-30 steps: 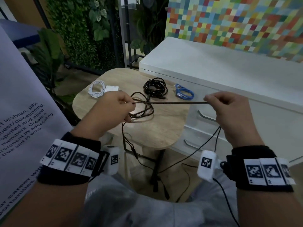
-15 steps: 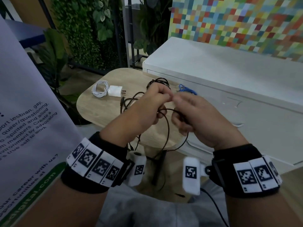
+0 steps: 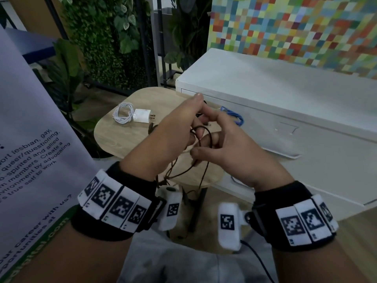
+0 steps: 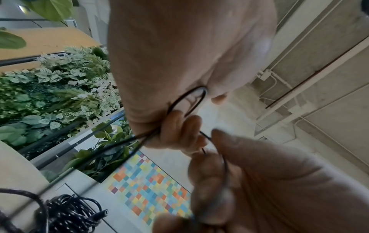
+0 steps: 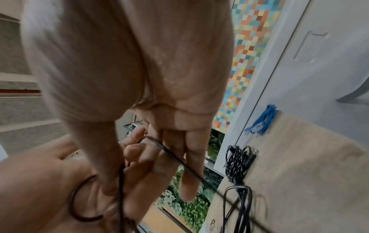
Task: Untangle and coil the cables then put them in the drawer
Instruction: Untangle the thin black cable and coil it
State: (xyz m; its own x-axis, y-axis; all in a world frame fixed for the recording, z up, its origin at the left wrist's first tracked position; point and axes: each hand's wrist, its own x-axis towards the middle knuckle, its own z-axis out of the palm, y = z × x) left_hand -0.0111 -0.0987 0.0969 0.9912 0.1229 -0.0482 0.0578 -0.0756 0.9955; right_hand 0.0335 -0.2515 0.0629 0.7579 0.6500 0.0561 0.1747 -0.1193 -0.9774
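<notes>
Both hands are raised together above the near edge of the round wooden tabletop (image 3: 114,137). The left hand (image 3: 169,137) has its fingers curled round loops of a thin black cable (image 3: 206,131), gripping them against the palm. The right hand (image 3: 230,152) pinches the same cable between thumb and fingers, its other fingers loosely spread; the two hands touch at the fingertips. Slack from the cable hangs below the hands, past the tabletop edge (where it ends cannot be told).

On the tabletop lie a coiled black cable (image 5: 237,162) with its plugs showing, a bundled blue cable (image 3: 234,117) near the far right edge, and a coiled white cable (image 3: 122,115) just beside a white charger (image 3: 141,116). A white drawer unit (image 3: 306,160) stands against the tabletop's right side, its drawers closed.
</notes>
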